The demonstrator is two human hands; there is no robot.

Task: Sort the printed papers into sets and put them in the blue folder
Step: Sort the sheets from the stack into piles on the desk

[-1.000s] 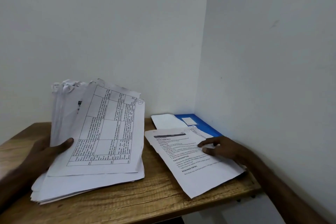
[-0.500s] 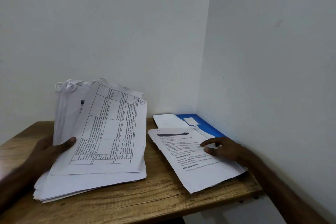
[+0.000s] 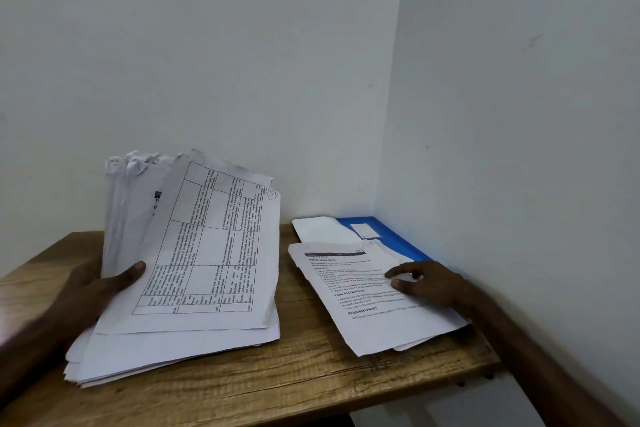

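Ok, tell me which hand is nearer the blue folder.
Right. The right hand rests on the printed sheet by the blue folder; the left hand holds the paper stack far left.

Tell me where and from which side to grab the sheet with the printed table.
Pinch the table sheet near its upper right corner, coming from the right: it stands tilted up with that corner free, while the left hand pins its left edge by the thumb.
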